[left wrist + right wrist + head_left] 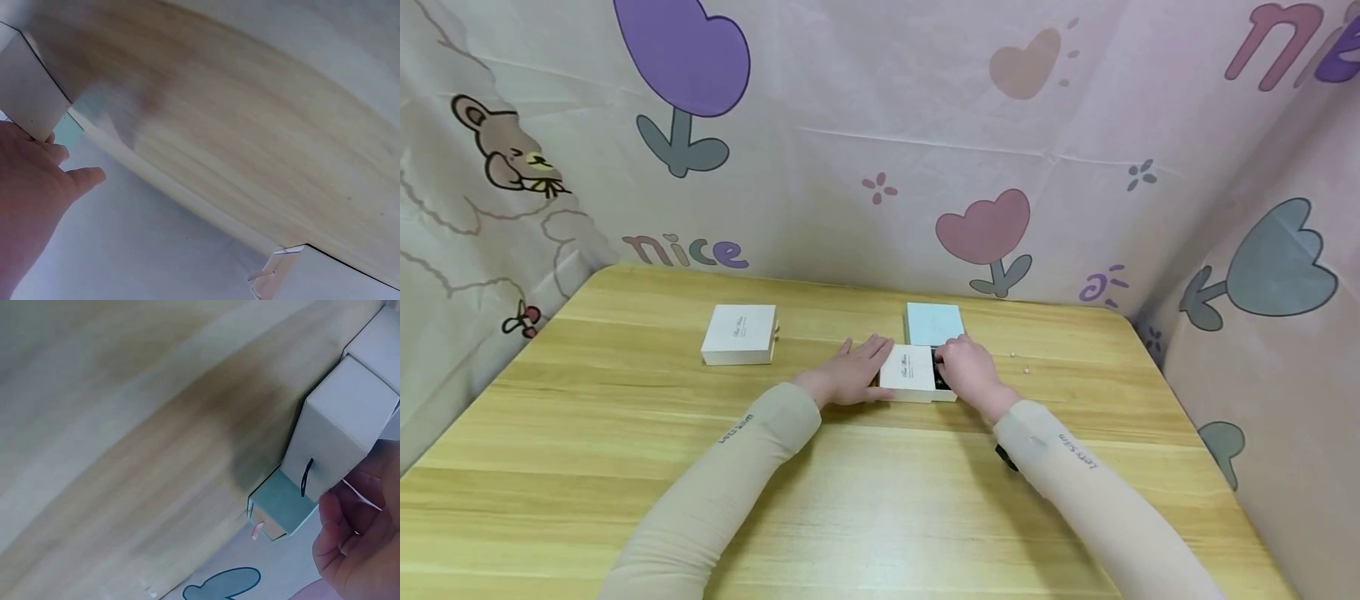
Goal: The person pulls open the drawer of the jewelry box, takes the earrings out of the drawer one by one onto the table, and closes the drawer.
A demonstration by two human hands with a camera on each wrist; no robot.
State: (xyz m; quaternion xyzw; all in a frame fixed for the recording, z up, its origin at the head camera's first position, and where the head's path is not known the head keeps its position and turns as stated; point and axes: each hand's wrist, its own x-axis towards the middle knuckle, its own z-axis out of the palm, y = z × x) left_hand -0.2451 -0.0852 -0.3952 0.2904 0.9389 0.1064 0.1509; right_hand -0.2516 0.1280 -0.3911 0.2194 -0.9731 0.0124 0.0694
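A white drawer box with dark lettering lies mid-table. Its drawer is slid out to the right, showing a black lining with a small pale mark. My left hand holds the box's left end, fingers at the back and thumb along the front. Over the drawer, my right hand has its fingers bent at the inside; what its fingertips touch is hidden. In the right wrist view, a black pull loop hangs from the drawer front, beside the curled right hand.
Directly behind stands a light blue box. Another white box with a ribbon pull sits to the left. Two tiny shiny pieces, one here, lie right of my right hand. A printed cloth hangs behind the table.
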